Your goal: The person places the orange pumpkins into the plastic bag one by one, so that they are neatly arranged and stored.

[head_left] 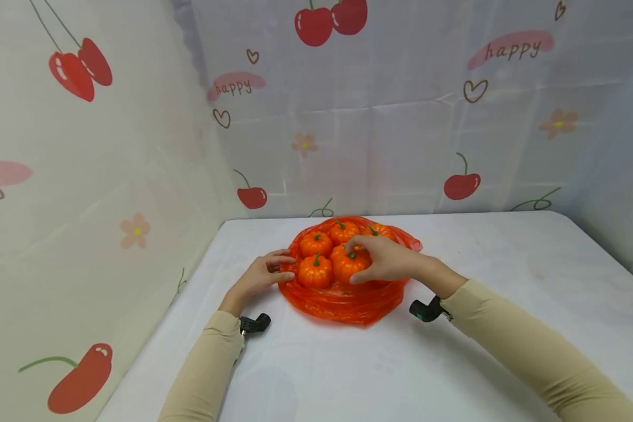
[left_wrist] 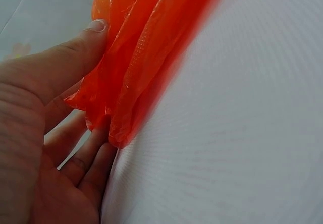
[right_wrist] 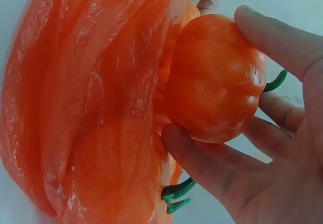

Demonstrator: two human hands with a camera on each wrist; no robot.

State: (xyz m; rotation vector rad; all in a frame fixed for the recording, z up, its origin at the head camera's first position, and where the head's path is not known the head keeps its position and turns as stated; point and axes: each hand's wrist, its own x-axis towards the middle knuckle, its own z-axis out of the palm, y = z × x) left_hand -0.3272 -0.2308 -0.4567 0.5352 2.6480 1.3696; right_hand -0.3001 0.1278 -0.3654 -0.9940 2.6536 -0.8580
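A red plastic bag (head_left: 343, 305) lies on the table, its mouth spread around several small orange pumpkins with green stems. One small pumpkin (right_wrist: 214, 82) sits between the thumb and fingers of my right hand (head_left: 387, 261), which grips it from the stem side over the bag. At the bag's left edge, my left hand (head_left: 264, 274) holds the thin plastic between thumb and fingers; some of its fingertips are hidden behind the folds. Beside the gripped pumpkin stands another pumpkin (head_left: 315, 271), with a further pumpkin (head_left: 315, 243) behind it.
The table (head_left: 327, 375) has a white cover. A printed curtain (head_left: 380, 152) rises behind its far edge, and another hanging sheet (head_left: 100, 234) borders the left side. Black wrist cameras are strapped under both sleeves.
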